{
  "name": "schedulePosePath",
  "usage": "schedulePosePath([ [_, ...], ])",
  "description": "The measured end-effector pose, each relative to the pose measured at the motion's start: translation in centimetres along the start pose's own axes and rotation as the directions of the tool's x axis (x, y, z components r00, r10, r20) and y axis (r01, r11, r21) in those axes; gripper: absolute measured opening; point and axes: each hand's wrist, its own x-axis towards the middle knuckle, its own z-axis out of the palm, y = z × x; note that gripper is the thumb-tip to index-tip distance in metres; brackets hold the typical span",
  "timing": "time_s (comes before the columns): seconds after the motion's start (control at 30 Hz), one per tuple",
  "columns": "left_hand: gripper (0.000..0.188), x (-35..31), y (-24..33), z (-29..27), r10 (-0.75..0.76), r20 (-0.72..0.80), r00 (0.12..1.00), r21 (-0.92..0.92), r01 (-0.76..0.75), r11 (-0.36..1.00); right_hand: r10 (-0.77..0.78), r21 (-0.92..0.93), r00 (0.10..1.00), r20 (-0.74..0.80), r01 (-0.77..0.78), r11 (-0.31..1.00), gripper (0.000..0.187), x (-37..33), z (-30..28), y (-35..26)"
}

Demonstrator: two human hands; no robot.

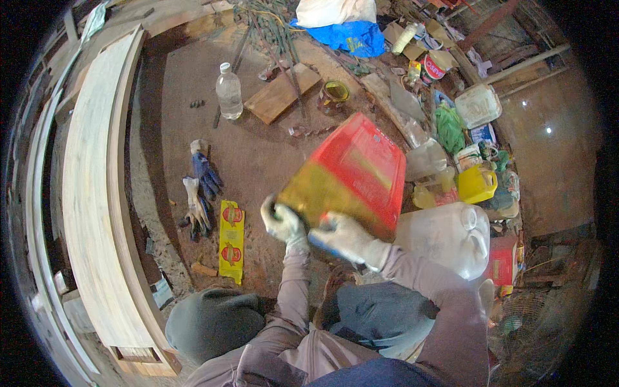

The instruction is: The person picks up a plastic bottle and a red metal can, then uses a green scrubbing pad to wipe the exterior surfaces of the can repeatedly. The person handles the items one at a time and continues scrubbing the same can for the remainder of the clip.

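Observation:
A large rectangular tin (pixel 370 169), red on one broad face and gold-yellow on another, is tilted in front of me, slightly blurred. My left hand (pixel 284 224), in a white work glove, has its fingers curled at the tin's lower left corner. Gripping the near lower edge is my right hand (pixel 348 238), in a white glove with a blue palm. The tin hides part of both hands' fingers. A flat yellow strip (pixel 231 244) with red emblems lies on the ground left of my left hand. Close to my right forearm stands a big translucent jerrycan (pixel 442 240).
Two blue-and-white gloves (pixel 205 175) lie to the left, near a long pale wooden beam (pixel 93 193). Farther off are a clear bottle (pixel 229 91), a wooden board (pixel 282 93) and an open tin can (pixel 333 95). Several containers, including a yellow jug (pixel 477 185), crowd the right side.

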Motion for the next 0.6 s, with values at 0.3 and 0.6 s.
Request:
schedulePosePath([
  [0.3, 0.032, 2.7, 7.7, 8.8, 0.256, 0.216, 0.942, 0.194, -0.298, 0.935, -0.19, -0.002, 0.883, -0.428, 0.209, 0.978, 0.027, 4.5, -6.2, -1.0],
  [0.6, 0.032, -0.6, -0.9, -2.8, -0.119, -0.031, 0.992, -0.001, 0.119, 0.993, -0.002, 0.068, 0.994, 0.113, -0.005, 0.998, 0.02, 0.2, 1.9, 2.7],
])
